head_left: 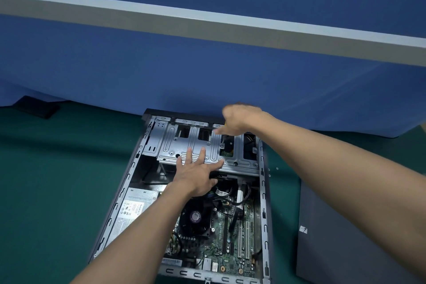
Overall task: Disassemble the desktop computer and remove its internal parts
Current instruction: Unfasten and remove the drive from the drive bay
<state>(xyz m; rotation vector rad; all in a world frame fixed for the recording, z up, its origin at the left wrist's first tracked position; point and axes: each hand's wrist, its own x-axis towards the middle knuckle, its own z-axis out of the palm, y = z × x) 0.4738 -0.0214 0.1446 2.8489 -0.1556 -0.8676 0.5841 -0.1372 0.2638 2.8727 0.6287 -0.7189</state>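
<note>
The open desktop case lies flat on a green mat, its inside facing up. My left hand presses flat on the grey metal drive cage at the far end, fingers spread and straight. My right hand, blurred by motion, hovers over the cage's far right corner with its fingers curled round a screwdriver. A bit of yellow handle shows, and the dark shaft points down at the cage. Nearer to me sit the power supply, the CPU fan and the green motherboard.
The removed dark side panel lies on the mat to the right of the case. A few small screws rest between them. A blue partition stands right behind the case. A black object lies at the far left.
</note>
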